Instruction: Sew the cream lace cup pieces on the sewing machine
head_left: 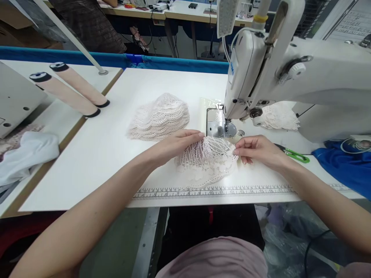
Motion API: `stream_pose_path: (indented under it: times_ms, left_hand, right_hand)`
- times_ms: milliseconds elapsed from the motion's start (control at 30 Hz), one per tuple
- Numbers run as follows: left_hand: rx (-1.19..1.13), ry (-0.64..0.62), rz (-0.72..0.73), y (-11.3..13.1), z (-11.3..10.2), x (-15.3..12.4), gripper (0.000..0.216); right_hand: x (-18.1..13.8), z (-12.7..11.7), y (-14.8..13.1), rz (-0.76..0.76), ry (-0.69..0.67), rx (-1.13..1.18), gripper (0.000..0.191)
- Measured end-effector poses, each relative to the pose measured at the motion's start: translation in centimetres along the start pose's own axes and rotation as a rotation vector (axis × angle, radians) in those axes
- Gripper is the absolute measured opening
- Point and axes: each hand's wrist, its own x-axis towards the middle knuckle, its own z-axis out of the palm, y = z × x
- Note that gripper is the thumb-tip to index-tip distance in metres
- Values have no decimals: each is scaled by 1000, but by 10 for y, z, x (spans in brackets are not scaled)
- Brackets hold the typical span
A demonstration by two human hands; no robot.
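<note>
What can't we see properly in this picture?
All in the head view:
Lace under the left hand: hidden by that hand.
Right lace pile: partly hidden by the machine.
Machine's far end: cut off by the right edge.
Paper, top right: its writing is too small.

At ten o'clock, two peach thread spools (65, 94) with dark ends lie side by side, with cardboard boxes (20, 23) in the far corner beyond them. A crumpled white cloth (31, 156) sits at nine o'clock. A blue fabric strip (185, 65) runs along the far edge of the bench (87, 166) at twelve o'clock; behind it, a rear bench (179, 12) carries a small black box (193, 5). Toward three o'clock lie green-handled scissors (298, 155), then a bunched blue cloth (344, 166). Clear plastic bags (282, 235) fill the space below, between four and five o'clock.
</note>
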Motion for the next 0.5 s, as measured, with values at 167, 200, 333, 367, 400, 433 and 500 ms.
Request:
stream_pose_path:
  times_ms: [167, 200, 333, 367, 400, 433, 500]
  left_hand:
    - [-70, -128, 140, 12, 2, 3, 39]
    - [-83, -158, 161, 16, 5, 4, 35]
    - [-51, -57, 256, 31, 28, 4, 29]
    - [-44, -7, 276, 32, 35, 3, 27]
    - [-46, 37, 292, 33, 42, 2, 26]
    - [-53, 79, 312, 32, 48, 1, 26]
    - [-60, 159, 370, 30, 58, 0, 29]
  right_hand:
    - [2, 4, -2, -10, 16, 39, 24]
    - [3, 5, -3, -23, 24, 51, 24]
    - [3, 9, -5, -86, 71, 93, 23]
    - [3, 10, -6, -96, 90, 93, 23]
    - [2, 11, -7, -104, 113, 82, 22]
    - [0, 12, -8, -115, 140, 62, 20]
    - [-3, 14, -7, -175, 198, -5, 16]
